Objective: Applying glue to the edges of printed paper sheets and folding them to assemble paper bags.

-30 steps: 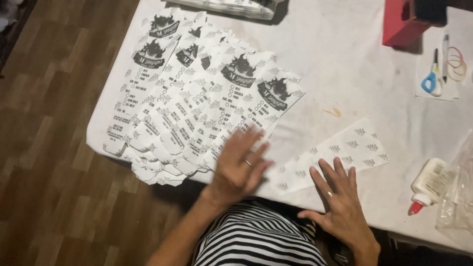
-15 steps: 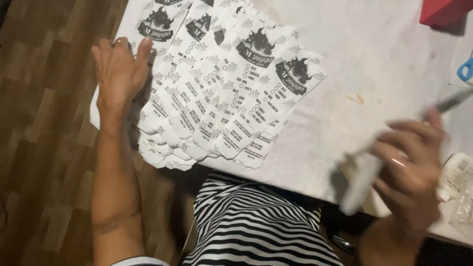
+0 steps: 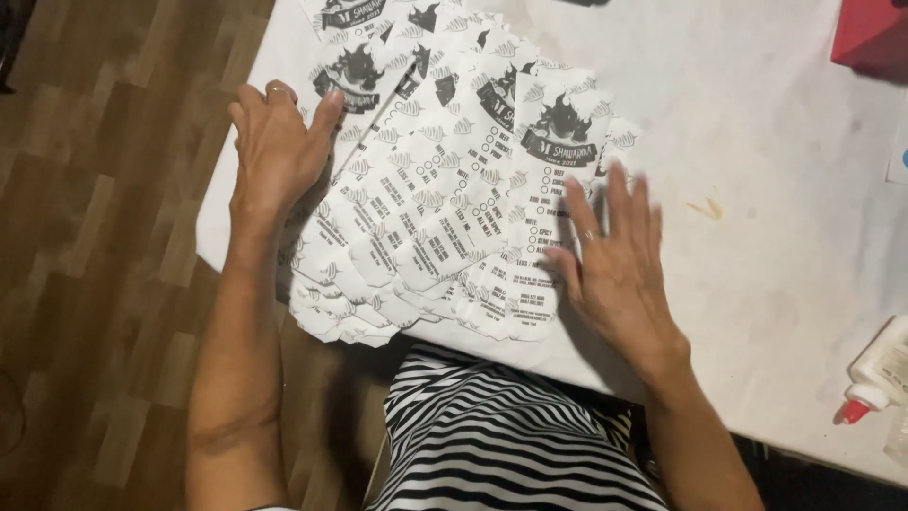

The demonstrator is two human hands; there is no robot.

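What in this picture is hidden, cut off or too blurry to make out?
Head view only:
- Right hand: fingers motion-blurred; its contact with the printed paper sheets is unclear.
- Lower sheets: covered by those fanned on top.
- Left hand: palm and what lies beneath it unseen.
- Glue bottle and red box: cut by the frame edge.

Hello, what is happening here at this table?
A person in a striped top presses both hands on a fanned pile of printed paper sheets at the edge of the white table. The left hand lies flat on the pile's left side, the right hand on its right. A glue bottle lies nearby.
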